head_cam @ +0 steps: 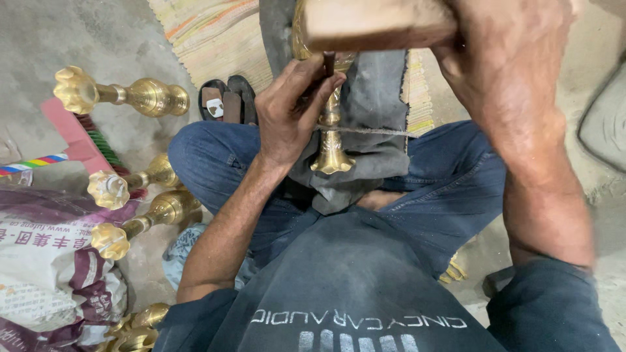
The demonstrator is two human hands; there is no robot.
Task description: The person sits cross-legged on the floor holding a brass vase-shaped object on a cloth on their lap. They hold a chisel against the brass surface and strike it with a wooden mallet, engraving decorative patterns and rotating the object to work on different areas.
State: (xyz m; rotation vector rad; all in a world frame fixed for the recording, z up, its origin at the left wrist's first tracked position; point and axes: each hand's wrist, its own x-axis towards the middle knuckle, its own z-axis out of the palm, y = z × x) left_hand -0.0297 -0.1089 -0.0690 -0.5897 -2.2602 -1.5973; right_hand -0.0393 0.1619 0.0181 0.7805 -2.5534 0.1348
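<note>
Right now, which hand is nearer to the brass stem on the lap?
The left. The left hand is against the brass stem, holding a thin tool beside it. The right hand is raised above, gripping a wooden mallet, apart from the stem.

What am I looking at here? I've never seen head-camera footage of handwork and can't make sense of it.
The one picture comes from a camera on the person's head, looking down at their lap as they sit cross-legged on the floor. The left hand pinches a thin dark tool against a brass piece lying on a grey cloth across the legs. The right hand grips a wooden block raised above the tool. To the left on the concrete floor lie more brass pieces, a printed sack and a pair of sandals. A striped mat lies ahead.
</note>
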